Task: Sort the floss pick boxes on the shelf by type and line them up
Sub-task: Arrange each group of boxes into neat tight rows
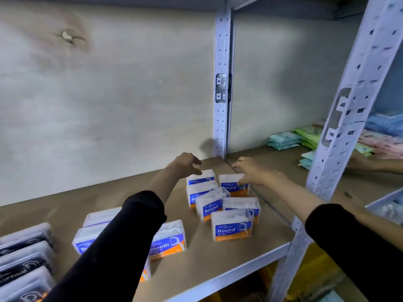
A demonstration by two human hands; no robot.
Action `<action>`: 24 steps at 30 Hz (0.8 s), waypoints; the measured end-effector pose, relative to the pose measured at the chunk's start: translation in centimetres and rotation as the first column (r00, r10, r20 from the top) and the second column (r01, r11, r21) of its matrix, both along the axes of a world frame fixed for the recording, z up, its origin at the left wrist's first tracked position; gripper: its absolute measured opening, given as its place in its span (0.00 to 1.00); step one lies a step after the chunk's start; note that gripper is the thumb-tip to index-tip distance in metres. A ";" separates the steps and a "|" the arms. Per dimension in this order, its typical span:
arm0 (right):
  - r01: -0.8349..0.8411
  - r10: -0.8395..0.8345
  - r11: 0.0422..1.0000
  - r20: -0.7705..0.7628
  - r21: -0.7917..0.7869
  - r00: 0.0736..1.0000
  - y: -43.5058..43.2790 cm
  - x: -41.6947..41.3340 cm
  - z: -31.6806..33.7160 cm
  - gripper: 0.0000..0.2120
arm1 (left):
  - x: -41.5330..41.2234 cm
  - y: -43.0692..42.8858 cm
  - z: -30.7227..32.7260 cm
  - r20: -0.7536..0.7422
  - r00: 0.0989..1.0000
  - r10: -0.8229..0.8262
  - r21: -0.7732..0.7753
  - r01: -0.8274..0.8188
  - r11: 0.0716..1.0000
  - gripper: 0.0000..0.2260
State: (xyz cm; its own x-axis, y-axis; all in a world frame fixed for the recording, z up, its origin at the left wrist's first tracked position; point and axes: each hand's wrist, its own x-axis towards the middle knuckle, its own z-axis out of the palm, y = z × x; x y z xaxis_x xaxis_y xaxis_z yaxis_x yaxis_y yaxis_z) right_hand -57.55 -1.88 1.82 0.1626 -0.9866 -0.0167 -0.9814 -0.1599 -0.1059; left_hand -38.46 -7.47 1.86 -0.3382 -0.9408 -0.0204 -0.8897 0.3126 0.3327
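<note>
Several clear "Round" floss pick boxes with blue and orange labels [232, 224] stand clustered at the right end of the wooden shelf [196, 253]. My left hand [186, 163] hovers with fingers apart over the rearmost left box [200, 177]. My right hand [250, 171] rests its fingers on the top of the rear right box [232, 184]. "Smooth" boxes [169, 240] stand nearer the front, partly hidden by my left sleeve. Dark-labelled boxes [24, 258] line the left edge.
A perforated metal upright [222, 83] stands behind the cluster, another [340, 131] at the front right. Soft pastel packets [283, 140] lie on the neighbouring shelf, where another person's hand [362, 162] reaches. A plywood back panel closes the rear.
</note>
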 end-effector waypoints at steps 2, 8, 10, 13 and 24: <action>0.008 -0.006 0.999 -0.029 0.043 1.000 -0.7 -0.4 -0.8 0.30 | -0.4 -0.3 -0.4 0.020 1.000 0.000 0.034 0.000 0.999 0.21; -0.032 0.032 0.999 -0.010 0.032 0.999 -1.9 -1.2 -2.6 0.21 | -0.7 -1.3 -1.7 0.039 0.999 0.015 0.077 -0.018 0.997 0.21; -0.032 0.032 0.999 0.010 0.009 0.999 -2.4 -1.1 -3.0 0.19 | -0.7 -1.5 -2.1 0.055 0.998 0.016 0.074 -0.020 0.997 0.21; -0.014 0.015 1.000 0.027 -0.024 1.000 -3.3 -0.9 -3.2 0.18 | -0.6 -1.6 -2.4 0.070 0.997 0.007 0.055 -0.011 0.998 0.20; 0.004 -0.001 0.998 0.041 -0.062 0.999 -5.9 0.1 -3.7 0.19 | 0.1 -1.8 -2.6 0.091 0.996 -0.021 0.037 0.018 0.999 0.19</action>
